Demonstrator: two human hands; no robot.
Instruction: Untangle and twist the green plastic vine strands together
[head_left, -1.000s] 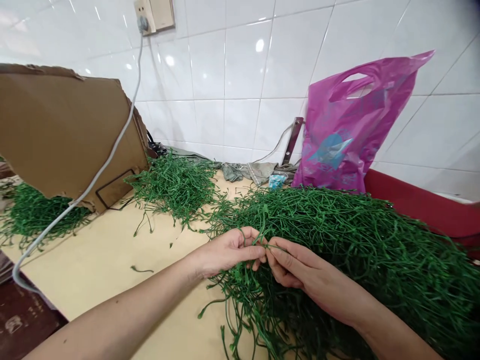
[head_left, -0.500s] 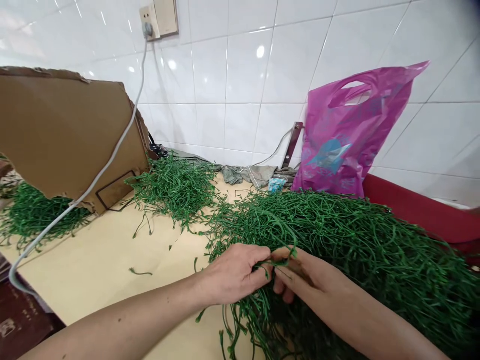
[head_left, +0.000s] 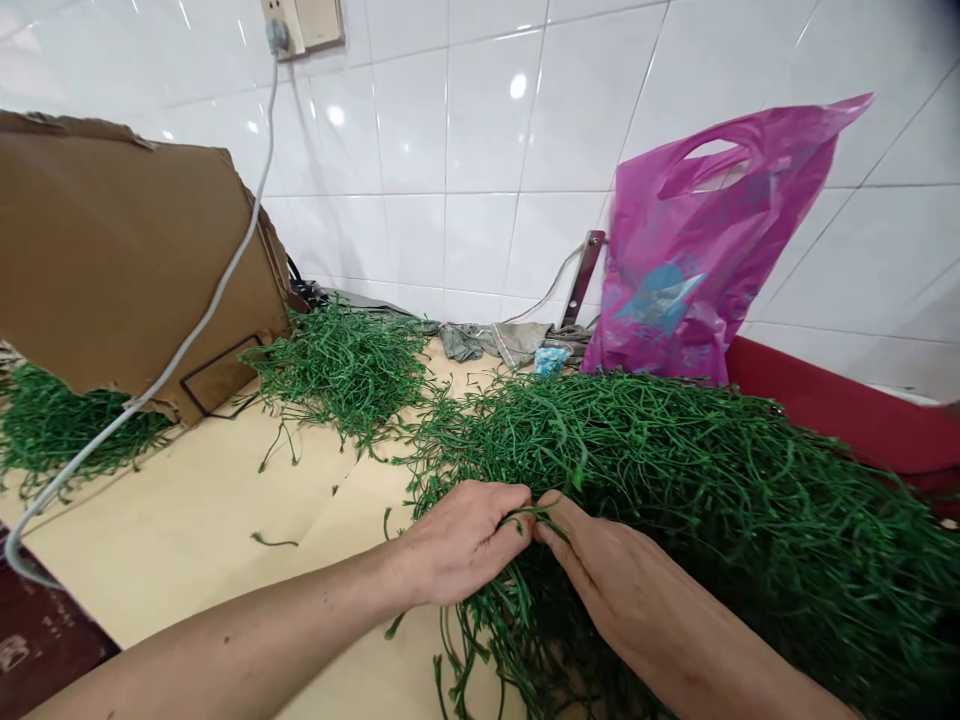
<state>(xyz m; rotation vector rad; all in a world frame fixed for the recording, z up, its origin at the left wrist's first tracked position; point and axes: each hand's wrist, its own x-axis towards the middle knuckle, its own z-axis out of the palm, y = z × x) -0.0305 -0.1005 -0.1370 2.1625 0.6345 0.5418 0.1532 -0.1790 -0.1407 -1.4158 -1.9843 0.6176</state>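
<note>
My left hand and my right hand meet at the thumbs over the front of a large heap of green plastic stems. A thin green stem is pinched between both hands, its ends sticking out past the thumbs. The left fingers are curled closed. On the right, thumb and forefinger press together, and the other fingers are out of sight beneath the hand. Loose stems hang down below my left hand.
A smaller green pile lies left of the heap, beside a brown cardboard box crossed by a grey cable. Behind the heap stand a pink plastic bag and a red panel. One loose stem lies on the tan tabletop.
My right hand has rolled over so its back shows more, and its lower fingers have gone from sight. The stem now sticks up less above the thumbs. The view has shifted slightly.
</note>
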